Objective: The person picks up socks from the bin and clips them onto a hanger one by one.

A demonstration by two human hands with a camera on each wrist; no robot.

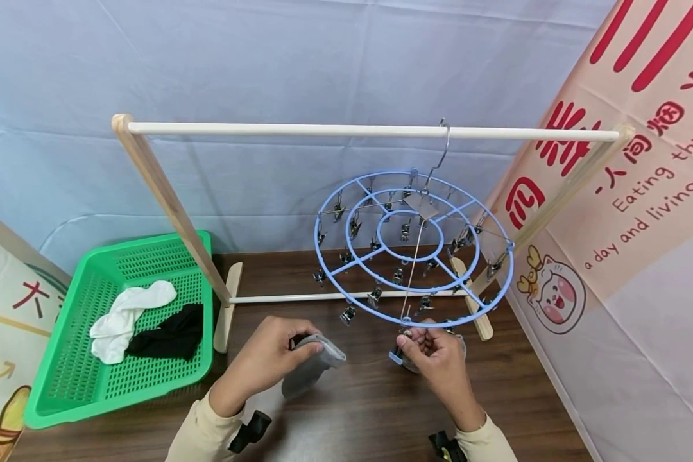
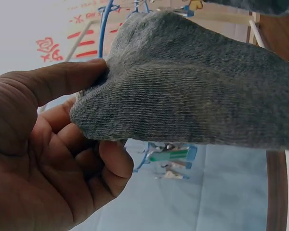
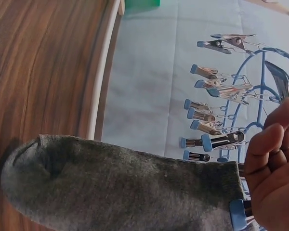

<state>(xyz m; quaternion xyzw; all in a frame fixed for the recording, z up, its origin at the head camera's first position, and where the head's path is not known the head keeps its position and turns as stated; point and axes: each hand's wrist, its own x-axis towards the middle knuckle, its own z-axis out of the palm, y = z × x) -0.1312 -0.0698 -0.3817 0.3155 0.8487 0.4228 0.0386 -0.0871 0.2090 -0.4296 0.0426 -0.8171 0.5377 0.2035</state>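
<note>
My left hand [image 1: 271, 353] pinches a grey sock [image 1: 308, 375] at its upper end, thumb on one side. That sock hangs down and fills much of the left wrist view. My right hand [image 1: 439, 356] pinches a metal clip [image 1: 402, 346] with a blue tip, at the near rim of a round blue drying hanger [image 1: 346, 297]. Below that hand a second grey sock [image 3: 120, 185] hangs, with a blue-tipped clip [image 3: 238, 215] at its cuff. From the head view the right hand mostly hides this sock.
The hanger hooks over a white bar [image 1: 283, 130] on a wooden stand [image 1: 167, 199]. Several clips dangle from its rings. At left, a green basket [image 1: 118, 391] holds a white sock [image 1: 128, 314] and a black sock [image 1: 173, 337]. Printed cloth [image 1: 641, 269] stands at right.
</note>
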